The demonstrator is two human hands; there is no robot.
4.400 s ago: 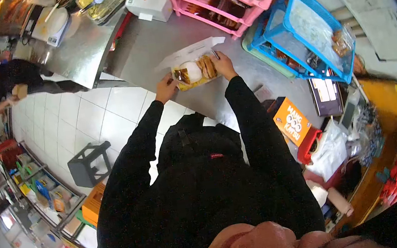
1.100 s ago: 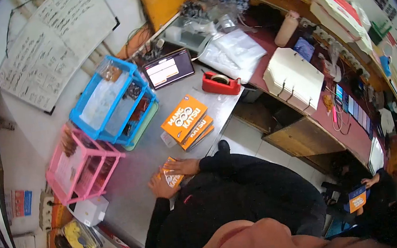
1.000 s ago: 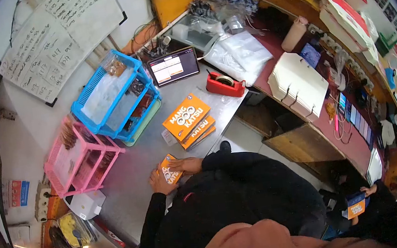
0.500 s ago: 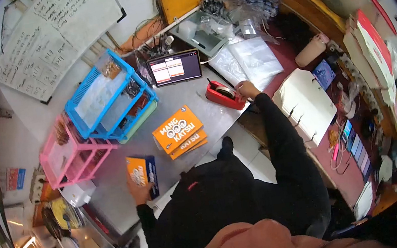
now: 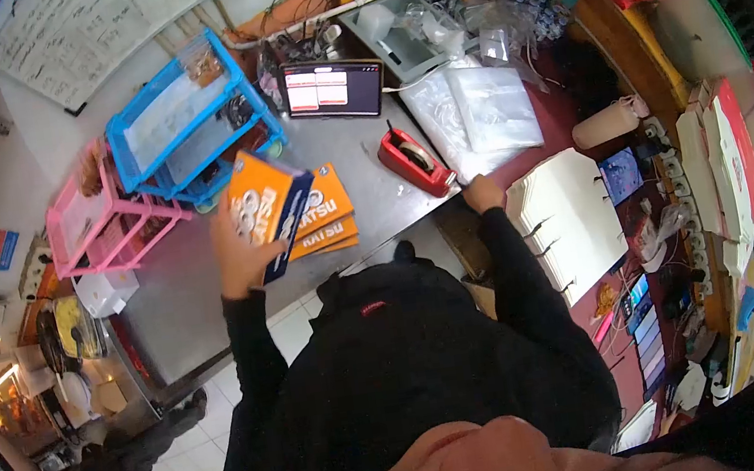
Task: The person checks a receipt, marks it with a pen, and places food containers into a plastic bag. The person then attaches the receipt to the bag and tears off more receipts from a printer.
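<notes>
My left hand [image 5: 239,254] grips an orange and dark blue cardboard box [image 5: 265,207] printed with "KATSU", lifted and tilted above the table. Partly covered by it, a stack of matching orange boxes [image 5: 326,196] lies on the metal table. At the cutter end of a red tape dispenser [image 5: 415,164], the fingers of my right hand [image 5: 484,193] are pinched together. A small pale bit, seemingly the end of the tape, shows between dispenser and fingertips.
Blue tiered baskets [image 5: 181,118] and a pink rack [image 5: 99,220] stand at the left. A tablet [image 5: 334,89] leans at the back, beside clear plastic bags [image 5: 499,110]. White sheets with black clips [image 5: 570,215] lie right. Another person's dark-clothed leg [image 5: 165,435] shows lower left.
My left hand has raised the box and brought it up and over the stack, turning it. My right hand has drawn slightly away from the dispenser, which has turned. The head view has shifted.
</notes>
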